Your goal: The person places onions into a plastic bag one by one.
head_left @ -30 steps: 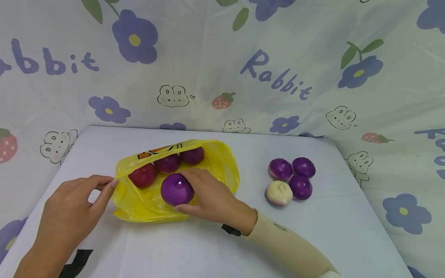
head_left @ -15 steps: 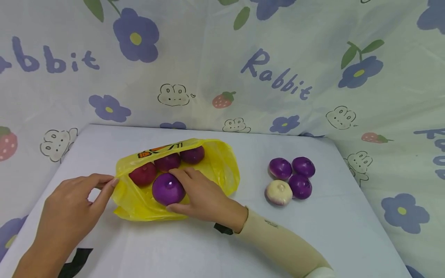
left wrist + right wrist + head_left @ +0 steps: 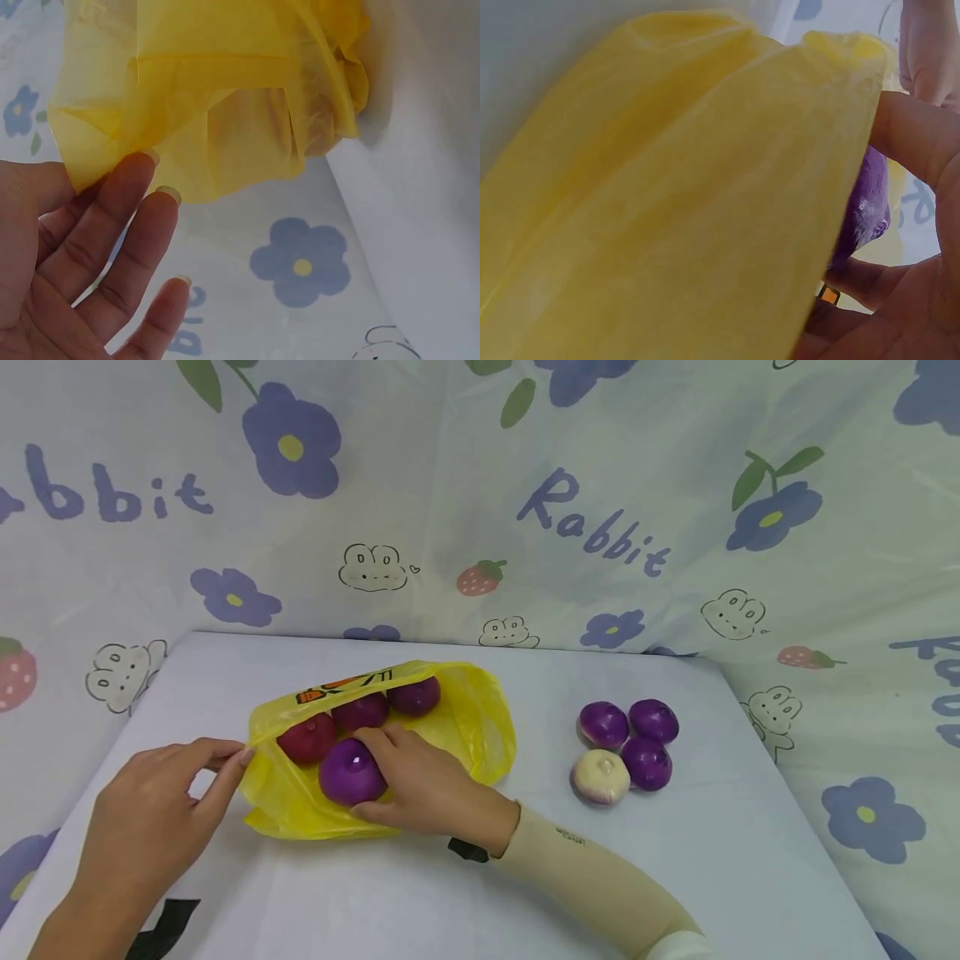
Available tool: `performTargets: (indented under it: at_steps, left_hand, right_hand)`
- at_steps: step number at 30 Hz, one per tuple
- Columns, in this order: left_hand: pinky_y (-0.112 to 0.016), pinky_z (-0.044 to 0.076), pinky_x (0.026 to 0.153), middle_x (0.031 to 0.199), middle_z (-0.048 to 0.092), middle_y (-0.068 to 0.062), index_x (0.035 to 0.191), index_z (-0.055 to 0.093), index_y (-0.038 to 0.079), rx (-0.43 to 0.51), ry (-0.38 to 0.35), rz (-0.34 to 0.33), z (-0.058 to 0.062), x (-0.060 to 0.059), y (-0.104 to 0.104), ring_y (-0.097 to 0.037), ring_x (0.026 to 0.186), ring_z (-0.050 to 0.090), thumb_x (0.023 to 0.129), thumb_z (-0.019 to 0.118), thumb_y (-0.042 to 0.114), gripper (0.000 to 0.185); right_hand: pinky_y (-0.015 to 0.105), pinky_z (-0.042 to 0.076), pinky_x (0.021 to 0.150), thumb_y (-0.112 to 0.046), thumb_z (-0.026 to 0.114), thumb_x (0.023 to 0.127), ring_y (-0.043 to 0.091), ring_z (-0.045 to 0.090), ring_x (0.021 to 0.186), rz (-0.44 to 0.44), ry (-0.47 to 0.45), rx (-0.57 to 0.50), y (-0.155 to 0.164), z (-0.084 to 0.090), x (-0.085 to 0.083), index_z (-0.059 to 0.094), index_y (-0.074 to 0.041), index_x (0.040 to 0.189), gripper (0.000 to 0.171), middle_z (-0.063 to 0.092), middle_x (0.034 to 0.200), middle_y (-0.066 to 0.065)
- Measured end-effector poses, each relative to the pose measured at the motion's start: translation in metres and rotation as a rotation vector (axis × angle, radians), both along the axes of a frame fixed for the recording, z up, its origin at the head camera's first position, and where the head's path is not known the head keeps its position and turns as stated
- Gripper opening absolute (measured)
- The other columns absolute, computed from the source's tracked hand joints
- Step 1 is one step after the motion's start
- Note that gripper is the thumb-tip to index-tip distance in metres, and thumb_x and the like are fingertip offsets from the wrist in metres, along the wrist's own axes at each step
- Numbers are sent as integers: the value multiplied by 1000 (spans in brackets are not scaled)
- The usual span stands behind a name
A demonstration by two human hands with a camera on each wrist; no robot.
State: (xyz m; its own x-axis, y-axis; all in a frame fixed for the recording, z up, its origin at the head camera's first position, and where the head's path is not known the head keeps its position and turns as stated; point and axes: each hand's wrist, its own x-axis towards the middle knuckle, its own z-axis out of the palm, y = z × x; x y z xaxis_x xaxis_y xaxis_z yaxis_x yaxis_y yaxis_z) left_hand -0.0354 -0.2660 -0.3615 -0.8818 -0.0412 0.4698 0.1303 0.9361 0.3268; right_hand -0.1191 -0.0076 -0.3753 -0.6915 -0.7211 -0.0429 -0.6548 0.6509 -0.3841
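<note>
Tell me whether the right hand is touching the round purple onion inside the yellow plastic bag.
Touching. The head view shows the right hand curled round the round purple onion inside the yellow plastic bag, thumb below, fingers above.

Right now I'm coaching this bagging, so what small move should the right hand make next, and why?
Probably let go of the purple onion: the right hand has it inside the yellow bag, beside three others, while the left hand pinches the rim.

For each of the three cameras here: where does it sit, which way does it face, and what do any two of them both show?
Head: worn high, looks forward and down at the table; shows left hand, right hand and sleeve.
Left wrist: sits low by the palm, looks along the fingers at the yellow bag.
Right wrist: looks past the bag at the purple onion in the right hand.
Shared: all three show the bag.
</note>
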Motion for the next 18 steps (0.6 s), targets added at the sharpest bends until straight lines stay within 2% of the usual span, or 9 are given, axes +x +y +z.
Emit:
performTargets:
  at_steps: [5,18]
  left_hand:
    - [-66,52,76,90,76,-17,107,74,2,-1,20,-8,0,-1,1,-46,93,64,88,81,13,22]
    - [-66,52,78,91,76,-18,107,74,2,-5,17,-2,-1,1,1,-48,97,63,88,82,12,23]
  right_hand:
    - [20,54,92,-54,77,91,9,54,122,5,-7,8,-3,-3,-1,38,-22,157,83,53,142,1]
    - [23,52,100,-47,78,93,10,56,126,31,-19,32,-13,-8,-8,38,-19,160,82,54,147,1]
